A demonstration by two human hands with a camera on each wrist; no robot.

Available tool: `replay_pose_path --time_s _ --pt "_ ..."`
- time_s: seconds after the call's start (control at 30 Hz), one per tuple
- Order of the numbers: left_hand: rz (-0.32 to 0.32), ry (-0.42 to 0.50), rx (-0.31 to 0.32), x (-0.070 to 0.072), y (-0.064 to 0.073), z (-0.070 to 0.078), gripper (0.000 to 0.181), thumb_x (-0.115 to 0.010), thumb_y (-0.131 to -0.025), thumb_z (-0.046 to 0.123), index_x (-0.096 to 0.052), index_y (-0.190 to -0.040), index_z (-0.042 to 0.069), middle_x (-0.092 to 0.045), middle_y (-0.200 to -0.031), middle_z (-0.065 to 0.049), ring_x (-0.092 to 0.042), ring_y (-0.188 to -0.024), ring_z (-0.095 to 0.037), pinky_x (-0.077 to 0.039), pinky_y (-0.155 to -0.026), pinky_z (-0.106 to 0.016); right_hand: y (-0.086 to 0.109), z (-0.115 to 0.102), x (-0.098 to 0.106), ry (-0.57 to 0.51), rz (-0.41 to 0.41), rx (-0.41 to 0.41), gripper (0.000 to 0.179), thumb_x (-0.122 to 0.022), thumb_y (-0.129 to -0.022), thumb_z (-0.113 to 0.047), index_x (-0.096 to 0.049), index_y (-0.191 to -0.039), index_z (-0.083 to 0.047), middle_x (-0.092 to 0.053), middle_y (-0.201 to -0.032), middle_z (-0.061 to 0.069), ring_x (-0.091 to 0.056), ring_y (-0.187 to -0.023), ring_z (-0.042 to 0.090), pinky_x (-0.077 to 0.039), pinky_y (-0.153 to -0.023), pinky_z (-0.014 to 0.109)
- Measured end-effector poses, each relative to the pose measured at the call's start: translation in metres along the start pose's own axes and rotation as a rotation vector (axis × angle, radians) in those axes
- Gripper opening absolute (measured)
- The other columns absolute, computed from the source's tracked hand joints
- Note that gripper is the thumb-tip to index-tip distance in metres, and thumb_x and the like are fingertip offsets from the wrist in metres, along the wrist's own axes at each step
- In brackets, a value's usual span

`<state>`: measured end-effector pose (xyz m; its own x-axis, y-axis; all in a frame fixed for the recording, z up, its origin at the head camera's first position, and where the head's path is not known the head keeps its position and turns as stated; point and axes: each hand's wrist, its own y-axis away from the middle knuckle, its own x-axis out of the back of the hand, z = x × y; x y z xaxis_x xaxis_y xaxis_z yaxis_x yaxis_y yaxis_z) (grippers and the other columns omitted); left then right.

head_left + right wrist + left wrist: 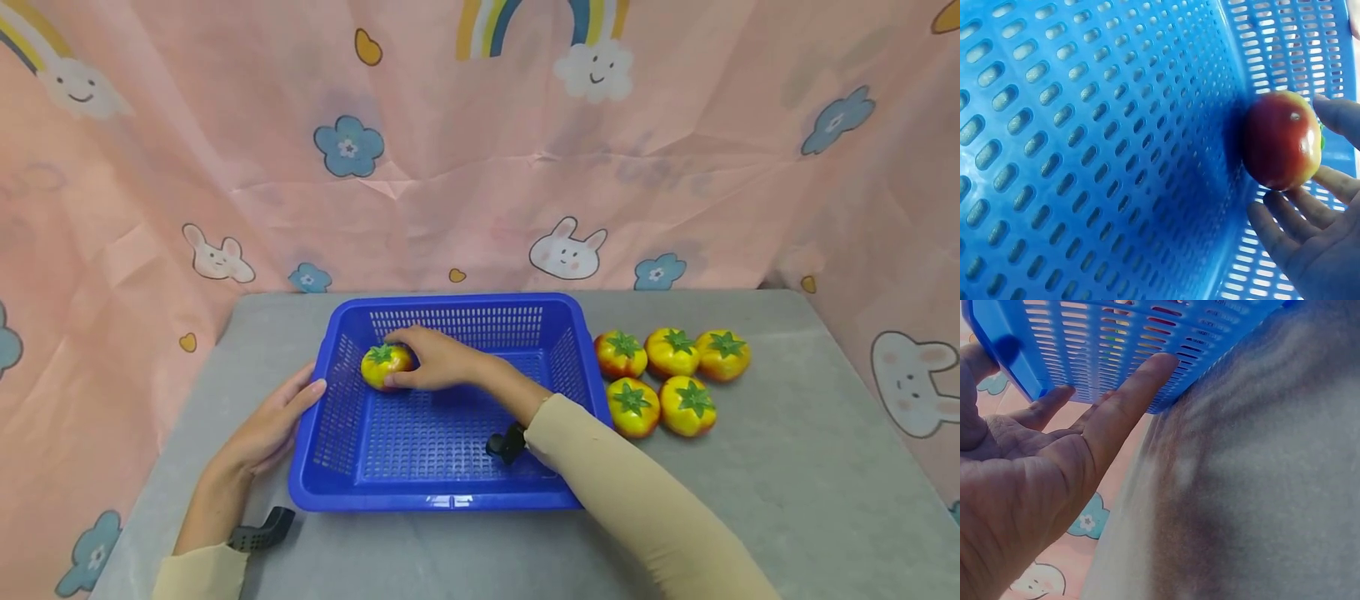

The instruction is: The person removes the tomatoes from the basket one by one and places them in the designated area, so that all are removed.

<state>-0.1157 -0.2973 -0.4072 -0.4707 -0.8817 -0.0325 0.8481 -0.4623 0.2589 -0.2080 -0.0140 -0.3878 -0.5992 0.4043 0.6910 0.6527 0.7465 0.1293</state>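
Note:
In the head view, the blue plastic basket (450,502) stands on the table with its perforated floor showing. My right hand (442,360) reaches in over its right side and holds a yellow-and-red toy tomato (381,368) by the left wall, thumb on the near side, fingers on the far side. Seen from the right wrist, the tomato (1279,140) shows its red underside, with the fingertips (1260,215) around its edge. My left hand (264,429) rests at the basket's left side, thumb on the rim. Its straight fingers (1129,400) lie along the slotted outer wall.
Several more toy tomatoes (688,406) sit in two rows on the grey table (795,483), right beside the basket's right wall. A pink patterned cloth (450,208) hangs behind the table and along its sides. Black wrist devices (262,531) are on both arms.

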Motion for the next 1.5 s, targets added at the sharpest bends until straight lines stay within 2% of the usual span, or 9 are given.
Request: replay_pose_path --time_s 0.13,0.27,0.37,0.6,0.93,1.07,1.3,1.5 --pt "0.01 -0.003 0.009 -0.0005 0.001 -0.0011 0.069 -0.033 -0.117 0.033 0.003 -0.171 0.009 -0.048 -0.154 -0.024 -0.072 -0.122 -0.017 -0.064 -0.098 -0.043 -0.0026 0.0002 -0.0038 -0.014 -0.007 0.011 0.067 -0.073 -0.1 -0.028 -0.048 -0.155 0.0 -0.055 -0.155 0.018 -0.055 -0.142 0.029 -0.044 -0.125 0.041" --pt "0.016 0.003 0.013 -0.0005 0.0021 -0.0014 0.068 -0.033 -0.117 0.032 0.002 -0.171 0.008 -0.052 -0.151 -0.017 -0.072 -0.122 -0.017 -0.064 -0.098 -0.042 -0.0042 -0.0008 -0.0059 -0.021 -0.004 0.021 0.067 -0.075 -0.099 -0.028 -0.048 -0.155 0.0 -0.056 -0.155 0.018 -0.055 -0.141 0.029 -0.043 -0.125 0.041" --pt "0.013 0.009 0.014 -0.0007 0.0016 -0.001 0.069 -0.034 -0.117 0.032 0.002 -0.171 0.009 -0.053 -0.151 -0.015 -0.072 -0.122 -0.018 -0.064 -0.099 -0.043 -0.0037 -0.0017 -0.0069 -0.006 -0.005 0.012 0.066 -0.076 -0.098 -0.028 -0.052 -0.153 0.0 -0.057 -0.15 0.019 -0.057 -0.135 0.029 -0.047 -0.121 0.041" --pt "0.028 -0.009 0.019 -0.0021 -0.0028 0.0006 0.069 -0.035 -0.117 0.034 0.0 -0.171 0.008 -0.042 -0.157 -0.034 -0.072 -0.121 -0.017 -0.064 -0.098 -0.043 -0.0021 -0.0025 -0.0073 0.04 0.017 0.016 0.063 -0.078 -0.096 -0.026 -0.055 -0.15 -0.002 -0.061 -0.148 0.017 -0.06 -0.134 0.028 -0.049 -0.119 0.041" --pt "0.027 -0.014 0.013 -0.0035 -0.0015 0.002 0.07 -0.035 -0.117 0.035 0.0 -0.171 0.008 -0.032 -0.159 -0.044 -0.072 -0.12 -0.016 -0.064 -0.098 -0.043 -0.0004 -0.0032 -0.0092 0.064 -0.001 0.01 0.068 -0.081 -0.094 -0.029 -0.054 -0.152 -0.007 -0.061 -0.147 0.015 -0.059 -0.131 0.027 -0.051 -0.116 0.042" --pt "0.028 -0.012 0.008 -0.0046 -0.0009 0.0019 0.071 -0.036 -0.117 0.035 0.001 -0.171 0.008 -0.03 -0.16 -0.044 -0.071 -0.122 -0.015 -0.063 -0.099 -0.041 0.0004 -0.0034 -0.009 0.072 -0.007 -0.005 0.069 -0.081 -0.093 -0.03 -0.054 -0.152 -0.008 -0.061 -0.146 0.014 -0.06 -0.128 0.025 -0.053 -0.113 0.039" --pt "0.032 -0.016 0.019 -0.0033 -0.0013 0.0002 0.07 -0.035 -0.117 0.035 0.002 -0.171 0.009 -0.031 -0.161 -0.042 -0.071 -0.121 -0.015 -0.064 -0.099 -0.042 -0.0003 -0.0041 -0.0089 0.046 -0.039 -0.015 0.067 -0.083 -0.093 -0.033 -0.057 -0.149 -0.007 -0.07 -0.138 0.009 -0.067 -0.116 0.019 -0.057 -0.1 0.028" --pt "0.037 -0.025 0.025 -0.0035 -0.0007 -0.0005 0.07 -0.035 -0.117 0.035 0.001 -0.171 0.009 -0.03 -0.161 -0.042 -0.071 -0.122 -0.015 -0.064 -0.1 -0.044 0.0001 -0.0039 -0.0091 0.053 -0.052 -0.001 0.068 -0.083 -0.093 -0.032 -0.056 -0.151 -0.009 -0.068 -0.142 0.009 -0.066 -0.122 0.02 -0.056 -0.106 0.031"
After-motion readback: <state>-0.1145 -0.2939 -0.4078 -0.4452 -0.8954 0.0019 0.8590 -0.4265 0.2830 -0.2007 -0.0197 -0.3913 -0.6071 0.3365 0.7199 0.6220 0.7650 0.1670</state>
